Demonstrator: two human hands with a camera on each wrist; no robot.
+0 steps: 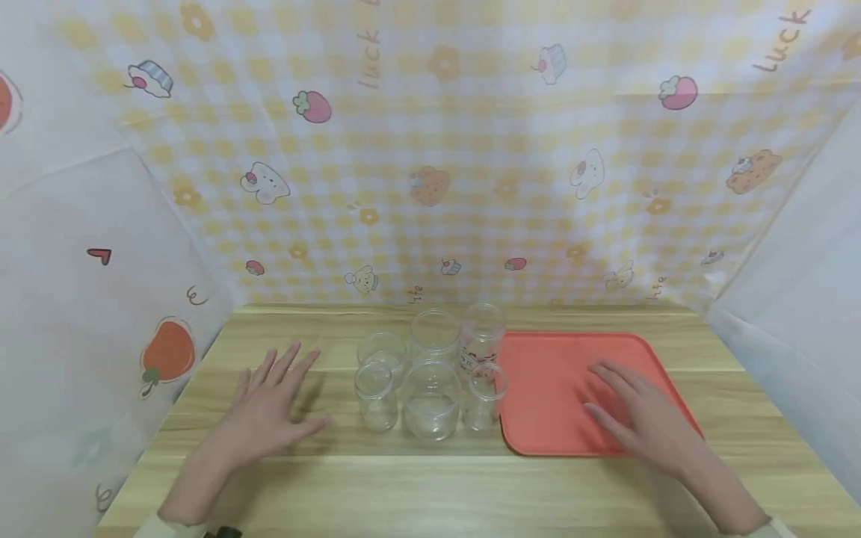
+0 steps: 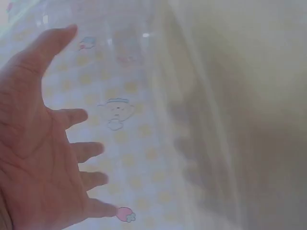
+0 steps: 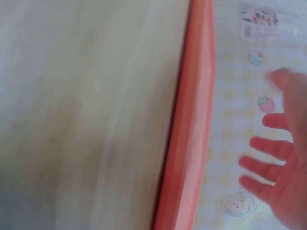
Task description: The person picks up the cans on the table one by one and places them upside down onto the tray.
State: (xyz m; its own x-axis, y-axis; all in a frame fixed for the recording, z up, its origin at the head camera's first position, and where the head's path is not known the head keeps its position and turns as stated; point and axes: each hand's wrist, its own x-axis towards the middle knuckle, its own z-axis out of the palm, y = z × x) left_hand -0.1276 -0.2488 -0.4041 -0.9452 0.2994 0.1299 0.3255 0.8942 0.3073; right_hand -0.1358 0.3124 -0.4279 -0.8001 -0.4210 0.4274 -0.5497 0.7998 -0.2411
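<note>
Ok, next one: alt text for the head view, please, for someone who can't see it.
A person's left grip, empty, is beside six clear jars on a wooden table; the right grip, also empty, is over a red tray. A yellow checked cloth hangs behind.

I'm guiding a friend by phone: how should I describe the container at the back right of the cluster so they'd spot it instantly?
Find the red tray on the wooden table. At its left edge stand six clear containers; look for the back-row container nearest the tray. It alone shows a printed label; its neighbours look plain.
</note>
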